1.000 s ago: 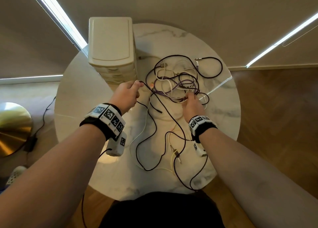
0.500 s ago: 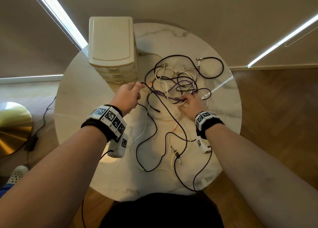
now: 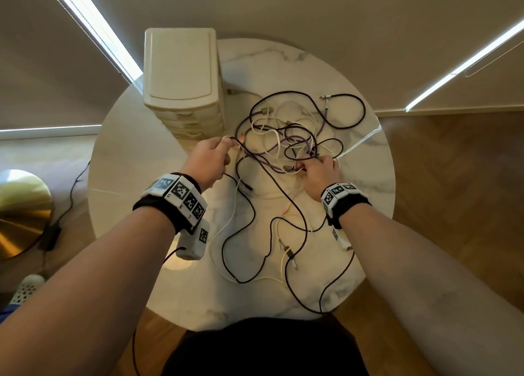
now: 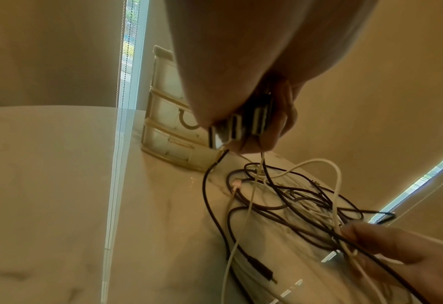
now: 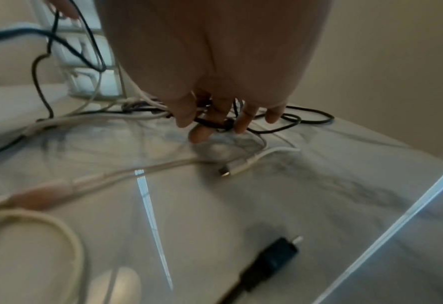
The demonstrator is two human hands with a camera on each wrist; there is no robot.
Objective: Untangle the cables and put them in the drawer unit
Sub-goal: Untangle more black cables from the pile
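A tangle of black, white and purple cables (image 3: 295, 140) lies on the round marble table (image 3: 136, 177), with long strands trailing toward me. The cream drawer unit (image 3: 181, 72) stands at the back left, its drawers closed. My left hand (image 3: 226, 144) is raised just in front of the unit and grips cable ends; the left wrist view shows two plugs (image 4: 241, 127) pinched in its fingers, with a black and a white lead hanging down. My right hand (image 3: 307, 166) is at the tangle's near edge, fingers (image 5: 241, 123) hooked round a black cable (image 5: 215, 123).
A white plug (image 5: 231, 170) and a black plug (image 5: 272, 259) lie loose on the marble near my right hand. A black cable loop (image 3: 346, 112) reaches toward the back right. The table's edge is close on the right. A brass lamp base (image 3: 19, 214) stands on the floor at left.
My right wrist has swung to the right while its fingers stayed in the tangle. The left hand has hardly moved and keeps its hold on the cable ends.
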